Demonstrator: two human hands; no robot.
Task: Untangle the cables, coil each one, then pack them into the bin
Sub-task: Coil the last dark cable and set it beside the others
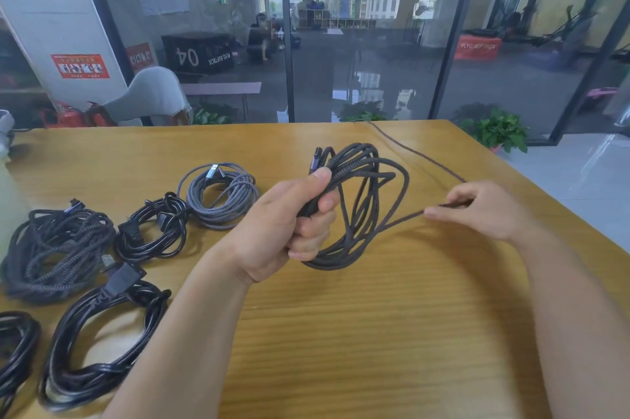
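**Coiling the dark braided cable, tail still to gather**

The wooden surface [341, 333] fills the lower half of the frame. Along its left side lie the finished coils: a big dark braided bundle [54, 248] at the far left, a glossy black coil [99, 343] at lower left, a smaller black coil [153, 231] above it, and a grey braided coil [221, 195] toward the middle.

At centre I hold the dark braided cable [361, 200] off the surface. My left hand [289, 224] has its fingers clamped round the gathered loops, thumb on top near the connector [315, 159]. My right hand [484, 210], at centre right, pinches the loose strand between thumb and fingertips; the tail [409, 149] runs to the surface's far edge.

I judge this mid-coil. Next, I'd draw the tail in and lay another loop into my left grip. I see no bin in view.
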